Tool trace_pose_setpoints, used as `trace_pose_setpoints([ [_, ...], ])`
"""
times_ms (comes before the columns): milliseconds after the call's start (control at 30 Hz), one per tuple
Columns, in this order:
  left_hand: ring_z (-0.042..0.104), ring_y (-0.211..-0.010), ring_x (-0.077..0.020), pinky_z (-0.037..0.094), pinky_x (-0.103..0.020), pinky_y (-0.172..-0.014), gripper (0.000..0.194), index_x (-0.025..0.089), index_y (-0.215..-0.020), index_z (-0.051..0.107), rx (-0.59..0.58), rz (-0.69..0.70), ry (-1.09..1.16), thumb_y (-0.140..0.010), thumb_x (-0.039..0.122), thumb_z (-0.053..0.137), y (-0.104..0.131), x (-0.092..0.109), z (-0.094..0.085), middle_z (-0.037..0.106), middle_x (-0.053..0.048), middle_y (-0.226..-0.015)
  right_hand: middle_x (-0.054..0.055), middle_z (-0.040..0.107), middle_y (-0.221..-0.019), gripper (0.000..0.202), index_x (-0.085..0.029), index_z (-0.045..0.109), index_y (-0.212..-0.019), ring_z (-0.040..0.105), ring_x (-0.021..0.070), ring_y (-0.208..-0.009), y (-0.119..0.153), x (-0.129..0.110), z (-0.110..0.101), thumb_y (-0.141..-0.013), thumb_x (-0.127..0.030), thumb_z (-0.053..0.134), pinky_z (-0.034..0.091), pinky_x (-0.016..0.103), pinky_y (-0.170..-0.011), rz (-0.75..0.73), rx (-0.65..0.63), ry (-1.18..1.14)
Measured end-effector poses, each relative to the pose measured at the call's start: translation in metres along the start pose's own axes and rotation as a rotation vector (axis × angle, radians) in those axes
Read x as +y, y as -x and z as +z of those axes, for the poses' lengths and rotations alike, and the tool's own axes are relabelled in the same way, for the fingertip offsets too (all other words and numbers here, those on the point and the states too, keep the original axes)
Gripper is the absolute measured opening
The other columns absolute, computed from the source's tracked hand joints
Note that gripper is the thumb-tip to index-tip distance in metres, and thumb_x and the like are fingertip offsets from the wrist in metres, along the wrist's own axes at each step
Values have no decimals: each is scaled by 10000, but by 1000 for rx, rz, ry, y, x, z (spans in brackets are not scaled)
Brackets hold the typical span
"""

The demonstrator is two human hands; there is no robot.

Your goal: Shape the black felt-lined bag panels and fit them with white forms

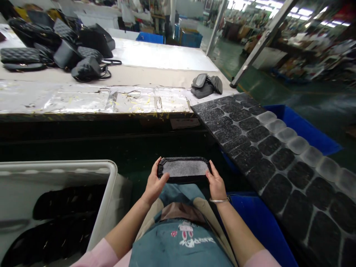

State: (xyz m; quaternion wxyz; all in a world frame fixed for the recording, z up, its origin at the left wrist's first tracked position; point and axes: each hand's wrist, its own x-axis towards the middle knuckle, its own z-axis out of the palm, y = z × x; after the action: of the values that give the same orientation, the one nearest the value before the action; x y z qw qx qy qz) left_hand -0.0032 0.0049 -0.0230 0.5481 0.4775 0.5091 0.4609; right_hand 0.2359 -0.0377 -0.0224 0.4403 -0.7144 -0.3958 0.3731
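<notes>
A flat, long piece with a grey centre and a black raised rim (185, 168) is held level above my lap. My left hand (156, 182) grips its left end, thumb on the grey face and fingers at the outer edge. At the right end my right hand (216, 182) holds it the same way, a bracelet on the wrist. The undersides of the fingers are hidden behind the piece.
At the left stands a white bin (112, 185) with black pieces inside. A dark board (250, 159) with rounded grey pieces (297, 144) slopes at the right above blue bins (258, 218). Black bags (66, 52) and small grey pieces (205, 86) lie on the long table (155, 76) ahead.
</notes>
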Motion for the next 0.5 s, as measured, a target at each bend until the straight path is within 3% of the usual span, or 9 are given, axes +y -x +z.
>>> trace_pose_setpoints([
  [100,415,-1283,-258,326,-349,-1064,909,245,-1440,238,-80,1,-58,-688,331,740,9,-2,-5,396,-101,-1427,15,455,-1409,655,-255,325,-1435,384,247,-1319,-1,2,-5,-846,-504,470,320,403,-1085,-2,-27,72],
  [233,448,-1243,-255,307,-369,-1072,782,215,-1410,288,-39,17,-158,-744,328,682,12,0,-1,446,-112,-1369,19,483,-1387,692,-275,264,-1457,414,251,-1299,1,1,-9,-840,-501,482,371,423,-1050,-25,-88,110],
  [433,511,-1159,-258,348,-371,-1030,596,218,-1308,442,159,64,-256,-761,340,646,11,4,11,535,-84,-1264,101,466,-1396,694,-176,349,-1424,451,254,-1269,5,-2,-2,-841,-541,444,358,383,-1046,-51,35,234],
  [500,529,-1136,-262,364,-367,-1015,541,220,-1276,485,192,40,-247,-775,365,629,9,3,11,570,-78,-1215,86,455,-1406,697,-195,369,-1415,434,256,-1283,2,1,-1,-828,-558,468,366,382,-1044,-28,32,134],
])
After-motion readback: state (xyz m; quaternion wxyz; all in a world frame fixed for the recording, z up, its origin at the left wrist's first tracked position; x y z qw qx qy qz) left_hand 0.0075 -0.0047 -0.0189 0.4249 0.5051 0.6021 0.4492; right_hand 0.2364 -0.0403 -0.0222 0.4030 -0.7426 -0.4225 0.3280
